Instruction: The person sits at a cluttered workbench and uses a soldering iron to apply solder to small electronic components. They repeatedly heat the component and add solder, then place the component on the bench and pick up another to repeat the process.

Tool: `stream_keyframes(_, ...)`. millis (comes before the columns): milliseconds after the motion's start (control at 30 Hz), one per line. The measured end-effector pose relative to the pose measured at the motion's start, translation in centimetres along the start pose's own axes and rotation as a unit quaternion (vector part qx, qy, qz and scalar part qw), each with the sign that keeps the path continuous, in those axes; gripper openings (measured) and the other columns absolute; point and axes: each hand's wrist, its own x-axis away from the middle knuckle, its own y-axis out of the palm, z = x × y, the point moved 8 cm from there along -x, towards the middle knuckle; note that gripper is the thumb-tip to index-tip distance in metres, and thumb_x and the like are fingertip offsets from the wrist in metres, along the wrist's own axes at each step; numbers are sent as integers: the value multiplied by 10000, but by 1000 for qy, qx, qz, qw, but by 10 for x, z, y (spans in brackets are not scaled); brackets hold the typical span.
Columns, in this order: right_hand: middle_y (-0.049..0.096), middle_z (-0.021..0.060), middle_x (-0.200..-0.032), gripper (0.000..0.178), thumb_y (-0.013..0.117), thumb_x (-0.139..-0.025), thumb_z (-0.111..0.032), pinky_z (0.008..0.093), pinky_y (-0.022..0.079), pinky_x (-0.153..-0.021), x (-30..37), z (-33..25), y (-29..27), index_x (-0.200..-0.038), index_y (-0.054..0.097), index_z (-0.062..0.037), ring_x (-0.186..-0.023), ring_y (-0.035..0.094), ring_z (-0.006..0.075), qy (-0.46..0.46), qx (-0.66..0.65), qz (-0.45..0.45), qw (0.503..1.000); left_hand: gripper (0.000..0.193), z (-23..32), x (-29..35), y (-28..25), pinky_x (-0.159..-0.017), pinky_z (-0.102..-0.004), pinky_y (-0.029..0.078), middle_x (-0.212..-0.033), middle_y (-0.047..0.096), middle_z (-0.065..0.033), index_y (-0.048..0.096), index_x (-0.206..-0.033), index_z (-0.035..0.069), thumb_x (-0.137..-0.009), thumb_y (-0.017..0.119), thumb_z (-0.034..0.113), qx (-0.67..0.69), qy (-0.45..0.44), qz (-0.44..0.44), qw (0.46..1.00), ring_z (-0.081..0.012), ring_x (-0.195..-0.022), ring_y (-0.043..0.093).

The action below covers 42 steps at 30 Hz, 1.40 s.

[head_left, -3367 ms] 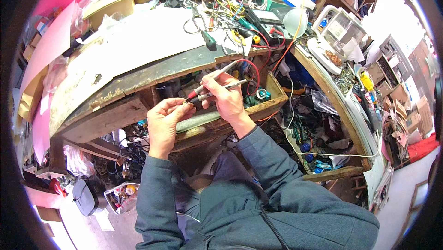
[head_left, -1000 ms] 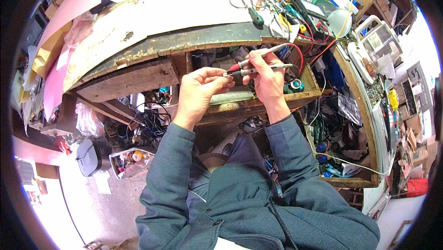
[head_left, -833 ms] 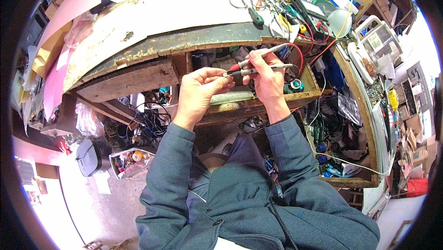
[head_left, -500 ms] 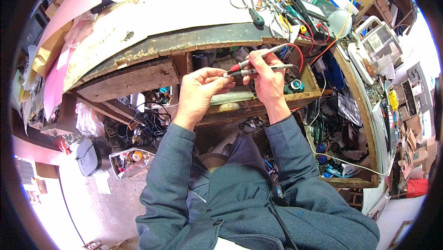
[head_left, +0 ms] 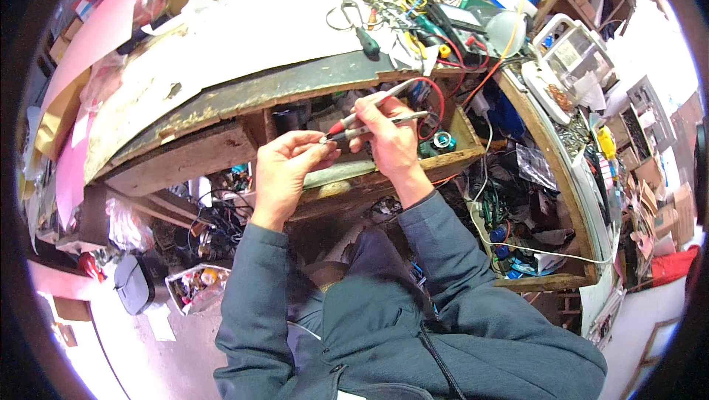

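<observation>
One tiny pale piece (head_left: pixel 323 140) sits pinched between thumb and forefinger of the left hand (head_left: pixel 283 172), too small to make out in detail. The right hand (head_left: pixel 393 141) grips a red-fronted probe (head_left: pixel 337 127) and a black-fronted probe (head_left: pixel 345 135) together, both pointing at the fingertips of the left hand; whether their tips touch the piece cannot be told. Just right of the right hand, a red lead (head_left: pixel 442 104) curves in a loop, with a round teal-and-white item (head_left: pixel 442 139) near it. Below and beyond both hands is an open wooden drawer (head_left: pixel 454 163) with mixed clutter inside. Farther beyond the left hand come a dark bench edge (head_left: pixel 295 88) and a large white sheet (head_left: pixel 258 38). Well beyond the right hand lie a green-handled tool (head_left: pixel 367 42) and, farther right, a dark device with a screen (head_left: pixel 458 17).
</observation>
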Motion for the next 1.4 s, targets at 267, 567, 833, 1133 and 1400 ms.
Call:
stream_keyframes(267, 688, 98, -783, 157, 634, -965, -180, 233, 517, -481, -1, 1, -2, -924, 638, -28, -570, 615, 110, -1, 5, -7, 1000, 200, 1, 0, 2, -797, -309, 595, -975, 718, -161, 645, -1063, -68, -887, 694, 14, -4, -7, 7, 1000, -226, -877, 722)
stream_keyframes(567, 699, 114, -779, 159, 642, -962, -181, 240, 507, -476, 0, -1, 2, -939, 629, -25, -575, 628, 126, -1, -18, -18, 1000, 206, 0, 1, -1, -768, -325, 602, -965, 722, -166, 637, -1059, -53, -885, 699, 38, -2, 3, 8, 1000, -237, -858, 725)
stream_keyframes(833, 708, 136, -791, 147, 628, -969, -177, 243, 507, -467, 0, 1, -1, -930, 622, -35, -552, 624, 123, -3, -26, -22, 999, 171, 5, 1, 3, -791, -316, 599, -954, 717, -159, 641, -1045, -57, -893, 685, 8, -5, 2, 7, 1000, -227, -870, 721)
stream_keyframes(1133, 672, 96, -749, 146, 660, -945, -163, 254, 501, -442, -1, 1, -2, -908, 625, -25, -562, 619, 132, -6, -55, -9, 998, 164, 3, 0, 0, -767, -306, 597, -944, 717, -155, 634, -1043, -52, -902, 675, 20, 1, 13, 9, 1000, -222, -855, 723)
stream_keyframes(1400, 660, 65, -743, 156, 660, -942, -186, 245, 484, -428, -2, 1, -10, -904, 632, -37, -549, 606, 114, -3, -49, 26, 998, 166, 6, 0, -4, -747, -313, 598, -932, 716, -147, 634, -1051, -40, -905, 673, 29, -7, 40, 31, 999, -223, -825, 723)
